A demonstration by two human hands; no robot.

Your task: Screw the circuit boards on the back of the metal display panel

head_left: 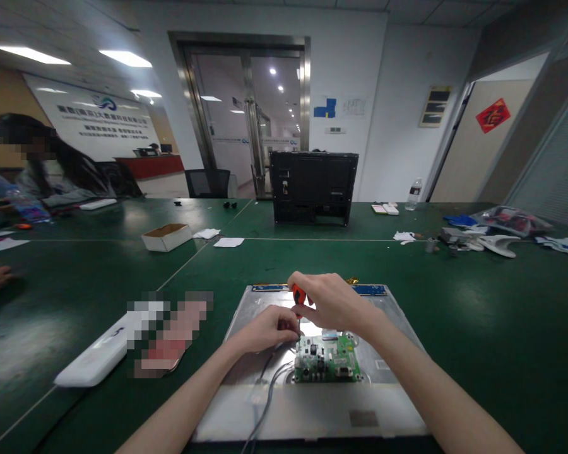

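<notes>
A silver metal panel [388, 391] lies flat on the green table in front of me, with a green circuit board [327, 358] mounted near its middle and grey cables [265, 391] running off the board toward me. My right hand [334, 301] grips a screwdriver with a red and black handle [298, 294], held upright above the board's upper left corner. Just left of the board, my left hand [269, 328] has its fingers pinched around the tool's lower end by the panel.
A black monitor back shell [313, 186] stands upright beyond the panel. A white plastic cover [94, 359] lies at left, a small cardboard box [166, 237] further back. Loose parts and bags [497, 230] lie at right. Another person sits at far left.
</notes>
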